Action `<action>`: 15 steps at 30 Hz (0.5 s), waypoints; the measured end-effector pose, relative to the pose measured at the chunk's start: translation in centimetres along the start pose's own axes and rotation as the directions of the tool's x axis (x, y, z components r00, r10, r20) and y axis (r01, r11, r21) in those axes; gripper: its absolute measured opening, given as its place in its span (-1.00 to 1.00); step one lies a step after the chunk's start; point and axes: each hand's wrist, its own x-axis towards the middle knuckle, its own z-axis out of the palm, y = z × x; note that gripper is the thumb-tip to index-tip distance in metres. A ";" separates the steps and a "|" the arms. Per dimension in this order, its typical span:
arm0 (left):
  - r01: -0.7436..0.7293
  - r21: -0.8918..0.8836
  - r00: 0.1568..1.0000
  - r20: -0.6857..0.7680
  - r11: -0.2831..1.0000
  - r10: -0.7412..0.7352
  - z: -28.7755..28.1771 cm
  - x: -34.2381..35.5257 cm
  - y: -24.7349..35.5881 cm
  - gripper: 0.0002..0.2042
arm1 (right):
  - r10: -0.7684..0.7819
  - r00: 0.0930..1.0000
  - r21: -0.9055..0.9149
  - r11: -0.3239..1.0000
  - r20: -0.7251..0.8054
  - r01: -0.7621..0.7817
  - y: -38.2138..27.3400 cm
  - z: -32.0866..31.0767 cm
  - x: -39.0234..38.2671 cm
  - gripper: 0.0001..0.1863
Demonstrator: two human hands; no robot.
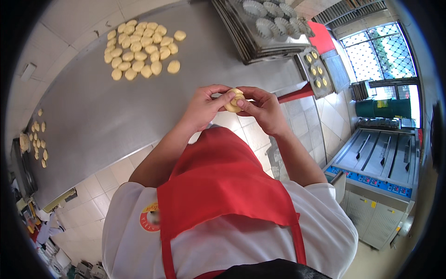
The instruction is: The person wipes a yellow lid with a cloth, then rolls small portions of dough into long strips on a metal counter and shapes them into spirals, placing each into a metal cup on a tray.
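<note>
Table [139, 104]: grey, smooth metal, faintly shiny; spreads to the left of, below and to the right of the dough balls [136, 48].
Dough balls: pale yellow, rounded, plain; lie in one large, loose group, mostly close together or touching.
Stray balls [173, 67]: two in number, same pale yellow; sit just to the right of the dough balls, apart from each other.
Small dough pieces [43, 126]: scattered well to the lower left of the dough balls.
Tray stack [258, 49]: dark, flat, metal; stands well to the right of the dough balls.
</note>
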 end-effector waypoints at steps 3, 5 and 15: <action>-0.044 0.113 0.998 -0.038 0.993 0.049 1.5 5.7 3.4 -0.61 | -0.057 0.998 0.098 0.994 -0.001 0.057 -1.1 -5.1 5.3 -0.56; -0.170 0.201 0.976 -0.098 0.965 0.193 2.2 9.6 5.8 -0.57 | -0.127 0.992 0.064 0.990 -0.023 0.128 -3.9 -9.7 10.0 -0.60; 0.259 0.934 0.936 -0.181 -0.245 0.301 -14.4 9.5 -0.9 -0.45 | -0.052 0.956 -0.818 0.505 0.289 0.274 -8.6 -21.6 27.5 -0.67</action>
